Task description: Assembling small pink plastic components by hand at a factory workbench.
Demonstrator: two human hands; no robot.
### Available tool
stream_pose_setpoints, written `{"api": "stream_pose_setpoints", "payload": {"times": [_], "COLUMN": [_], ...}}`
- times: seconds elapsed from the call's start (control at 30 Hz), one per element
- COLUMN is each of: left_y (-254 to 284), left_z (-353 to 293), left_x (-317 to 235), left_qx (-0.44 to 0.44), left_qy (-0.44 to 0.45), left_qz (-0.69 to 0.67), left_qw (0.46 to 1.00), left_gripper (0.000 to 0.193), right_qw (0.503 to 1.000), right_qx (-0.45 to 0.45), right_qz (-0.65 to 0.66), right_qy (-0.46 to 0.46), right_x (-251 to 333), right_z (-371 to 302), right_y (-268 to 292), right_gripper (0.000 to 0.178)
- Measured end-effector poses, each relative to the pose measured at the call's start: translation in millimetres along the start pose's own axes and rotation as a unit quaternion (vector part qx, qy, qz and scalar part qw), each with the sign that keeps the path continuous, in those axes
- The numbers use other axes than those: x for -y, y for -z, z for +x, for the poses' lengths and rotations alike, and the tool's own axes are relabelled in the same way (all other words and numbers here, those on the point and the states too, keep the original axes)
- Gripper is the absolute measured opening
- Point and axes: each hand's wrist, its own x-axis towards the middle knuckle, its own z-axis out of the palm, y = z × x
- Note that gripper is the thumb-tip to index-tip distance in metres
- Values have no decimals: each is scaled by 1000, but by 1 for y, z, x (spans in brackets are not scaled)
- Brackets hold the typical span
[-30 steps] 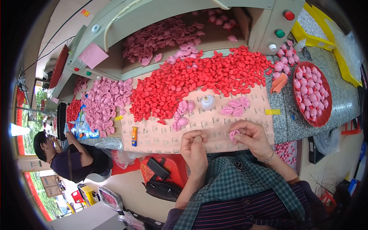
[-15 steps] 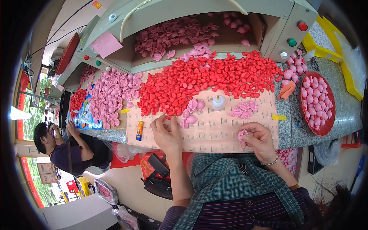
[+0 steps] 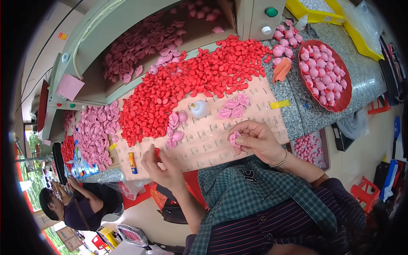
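My left hand pinches a small red rounded piece just above the near left part of the pink mat. In my right hand, a pink ruffled soft piece is held between thumb and fingers. Beyond the hands spreads a large heap of red pieces. A small white squeeze bottle with a thin tip stands on the mat. To its right lie several pink ruffled pieces. Left of it, pink pieces with round balls lie together.
A red scalloped bowl of pink and red balls stands at the right. A machine with an open bay of pink pieces lines the back. A yellow glue tube lies near the left edge. Another person sits at the far left.
My left hand has lifted back from the red heap's edge with a red piece in its fingers. My right hand still holds the pink ruffled piece. The view has turned and shifted right.
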Motion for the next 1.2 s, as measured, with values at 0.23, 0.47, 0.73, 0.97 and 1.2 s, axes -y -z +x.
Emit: {"api": "stream_pose_setpoints", "payload": {"times": [0.23, 0.47, 0.73, 0.97, 1.2], "left_y": [-33, -39, -39, -35, -38], "left_z": [-32, -44, -58, -65, -53], "left_x": [-65, -71, -75, -71, -77], "left_qx": [177, 240, 187, 232, 206], "left_qy": [-130, 53, 139, 62, 105], "left_qz": [-228, -327, -359, -304, -380], "left_qw": [949, 913, 904, 922, 896], "left_gripper": [22, 26, 16, 17, 42], "right_qw": [998, 999, 998, 998, 984], "right_qx": [29, 15, -35, -17, 13], "right_qz": [53, 19, 12, 28, 177], "right_qy": [-6, 28, 56, 47, -3], "right_x": [-1, -6, -11, -12, 0], "right_z": [2, 1, -5, -13, -7], "right_y": [-6, -8, -14, -5, -8], "right_gripper": [21, 20, 19, 19, 18]}}
